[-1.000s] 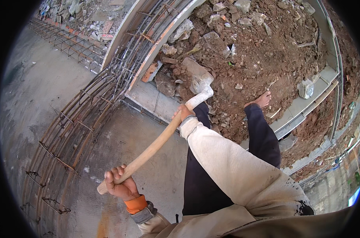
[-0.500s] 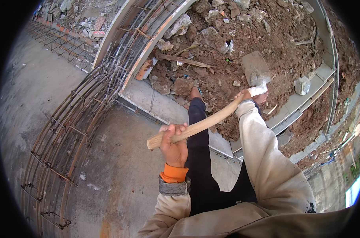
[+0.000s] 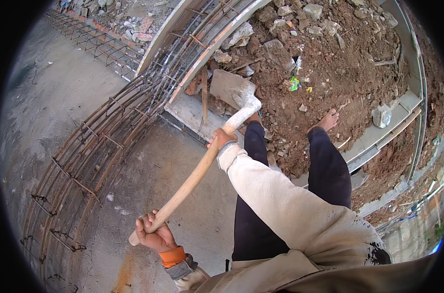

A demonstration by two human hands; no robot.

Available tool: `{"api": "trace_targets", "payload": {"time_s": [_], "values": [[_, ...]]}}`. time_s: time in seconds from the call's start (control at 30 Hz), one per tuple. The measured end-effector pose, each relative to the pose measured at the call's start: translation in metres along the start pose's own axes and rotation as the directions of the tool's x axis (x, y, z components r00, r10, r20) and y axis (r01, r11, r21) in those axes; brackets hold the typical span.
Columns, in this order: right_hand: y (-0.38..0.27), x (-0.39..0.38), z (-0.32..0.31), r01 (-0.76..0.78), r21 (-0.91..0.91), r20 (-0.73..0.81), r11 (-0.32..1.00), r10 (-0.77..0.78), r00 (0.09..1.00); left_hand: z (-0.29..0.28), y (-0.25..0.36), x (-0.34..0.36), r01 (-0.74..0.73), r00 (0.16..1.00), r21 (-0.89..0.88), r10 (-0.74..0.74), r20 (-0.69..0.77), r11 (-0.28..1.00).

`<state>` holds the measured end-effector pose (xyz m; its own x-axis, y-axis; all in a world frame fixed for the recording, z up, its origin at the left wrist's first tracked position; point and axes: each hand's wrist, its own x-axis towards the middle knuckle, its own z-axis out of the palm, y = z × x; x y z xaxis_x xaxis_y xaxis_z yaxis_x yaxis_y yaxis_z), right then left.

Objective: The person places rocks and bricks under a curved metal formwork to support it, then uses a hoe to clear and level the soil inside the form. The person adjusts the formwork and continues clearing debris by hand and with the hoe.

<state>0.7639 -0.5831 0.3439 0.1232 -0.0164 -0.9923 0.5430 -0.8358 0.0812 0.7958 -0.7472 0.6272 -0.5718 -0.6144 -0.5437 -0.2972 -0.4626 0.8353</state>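
A hoe [image 3: 192,178] with a curved wooden handle and a broad, flat, dirt-coated blade slants across the middle of the view. Round the butt of its handle, at the lower left, my left hand [image 3: 156,233] is closed. Farther up, near the whitened metal neck, my right hand [image 3: 223,138] grips the shaft. The blade [image 3: 233,90] is over the left edge of the soil, by a concrete ledge and close to my left foot. Beside the blade stands a narrow wooden stick [image 3: 205,97]. Fingers on the underside of the handle are partly hidden.
Brown soil with rubble [image 3: 324,63] lies inside a formwork border [image 3: 417,63]. My bare right foot [image 3: 324,120] is on the soil, near a green wrapper [image 3: 294,84] and a pale chunk [image 3: 382,116]. A curved rebar cage [image 3: 92,156] runs along the left over concrete floor [image 3: 158,166].
Both hands have swung the hoe leftward, its blade going from beside my right foot to the left edge of the soil. A green wrapper now shows, and the wooden stick lies at a different angle.
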Motion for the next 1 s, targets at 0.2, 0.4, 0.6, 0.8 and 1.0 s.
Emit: {"api": "trace_targets", "payload": {"time_s": [0.2, 0.4, 0.6, 0.8, 1.0], "values": [[-0.1, 0.032, -0.138, 0.328, 0.203, -0.137, 0.923, -0.305, 0.943, 0.048, -0.101, -0.009, 0.296, 0.941, -0.003, -0.291, 0.173, 0.955], [-0.169, 0.104, -0.216, 0.321, 0.131, -0.243, 0.938, -0.283, 0.928, 0.096, -0.188, -0.022, 0.462, 0.881, -0.017, -0.456, 0.129, 0.887], [-0.102, 0.094, -0.147, 0.17, 0.301, -0.167, 0.938, -0.124, 0.978, 0.07, -0.15, 0.012, 0.348, 0.934, 0.044, -0.35, 0.064, 0.936], [-0.07, 0.074, -0.131, 0.101, 0.186, -0.078, 0.977, -0.088, 0.993, 0.039, -0.103, -0.018, 0.275, 0.96, 0.015, -0.274, -0.059, 0.961], [-0.039, 0.046, -0.107, 0.014, 0.201, -0.034, 0.98, -0.007, 0.999, 0.028, -0.063, 0.002, 0.208, 0.973, -0.008, -0.206, 0.102, 0.978]]}}
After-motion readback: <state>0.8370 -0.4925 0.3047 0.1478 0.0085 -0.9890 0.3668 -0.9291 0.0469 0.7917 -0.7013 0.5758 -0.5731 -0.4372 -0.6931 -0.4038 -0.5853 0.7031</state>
